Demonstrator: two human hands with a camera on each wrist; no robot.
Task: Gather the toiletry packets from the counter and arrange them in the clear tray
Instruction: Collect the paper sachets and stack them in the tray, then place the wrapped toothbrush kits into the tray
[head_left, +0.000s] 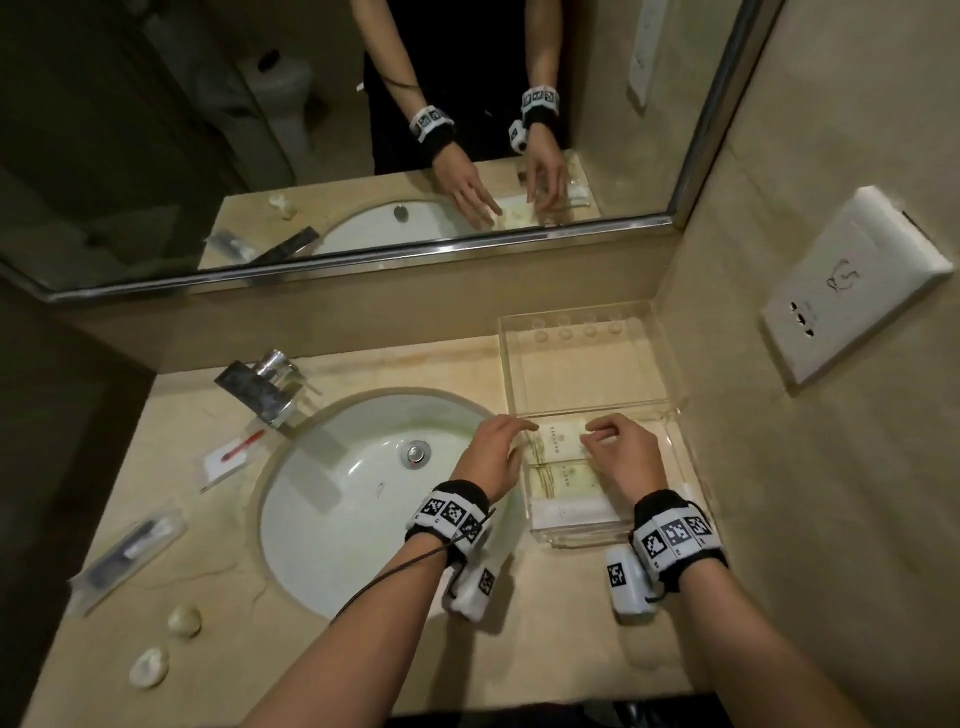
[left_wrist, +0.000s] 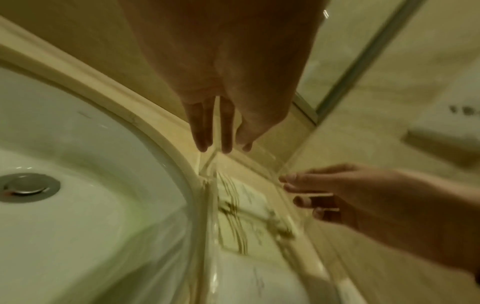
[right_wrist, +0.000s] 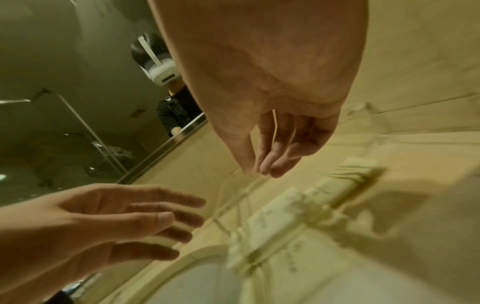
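Observation:
The clear tray (head_left: 675, 415) stands on the counter to the right of the sink. In its near half lie two cream toiletry packets (head_left: 558, 441) and a white packet (head_left: 569, 512), side by side. My left hand (head_left: 519, 434) reaches over the tray's left wall with straight fingers (left_wrist: 226, 131) and holds nothing. My right hand (head_left: 597, 434) hovers over the packets (right_wrist: 280, 218) with loosely bent fingers (right_wrist: 265, 162), also empty. On the counter left of the sink lie a toothbrush packet (head_left: 234, 457) and a long clear packet (head_left: 130, 551).
The white sink (head_left: 363, 519) with its drain (left_wrist: 28, 187) fills the counter's middle, and a chrome faucet (head_left: 270, 384) stands behind it. Two small round white items (head_left: 184, 621) lie at the front left. A mirror runs along the back; a wall socket (head_left: 857, 280) is on the right.

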